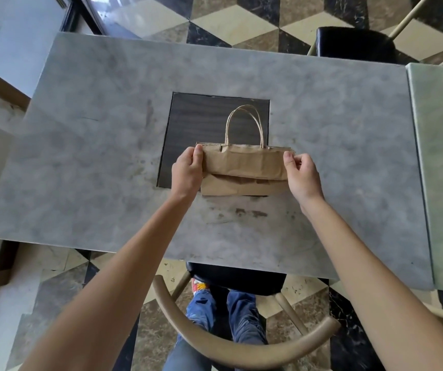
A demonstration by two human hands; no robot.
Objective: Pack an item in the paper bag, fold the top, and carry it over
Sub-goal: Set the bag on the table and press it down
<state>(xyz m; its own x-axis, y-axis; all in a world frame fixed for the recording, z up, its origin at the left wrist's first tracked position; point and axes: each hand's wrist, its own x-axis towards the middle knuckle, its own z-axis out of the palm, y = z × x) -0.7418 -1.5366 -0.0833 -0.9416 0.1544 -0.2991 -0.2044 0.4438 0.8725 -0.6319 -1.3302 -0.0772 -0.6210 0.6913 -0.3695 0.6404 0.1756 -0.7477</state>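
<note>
Floor: a cube-pattern tiled floor [255, 12] of black, cream and brown stone is seen around the furniture
Surface: a grey marbled rectangular table [94, 156] is set with a dark wood-grain square inlay [196, 121] at its middle
Seating: a black-cushioned chair with a curved wooden back [236, 344] is tucked at the near edge
Bag: a brown paper bag with twisted paper handles [244, 167] is lying partly over the inlay, its top folded over
Contents: hidden by the fold
Left hand [187, 174]: closed on the bag's left edge
Right hand [302, 175]: the right edge is pinched by its fingertips
</note>
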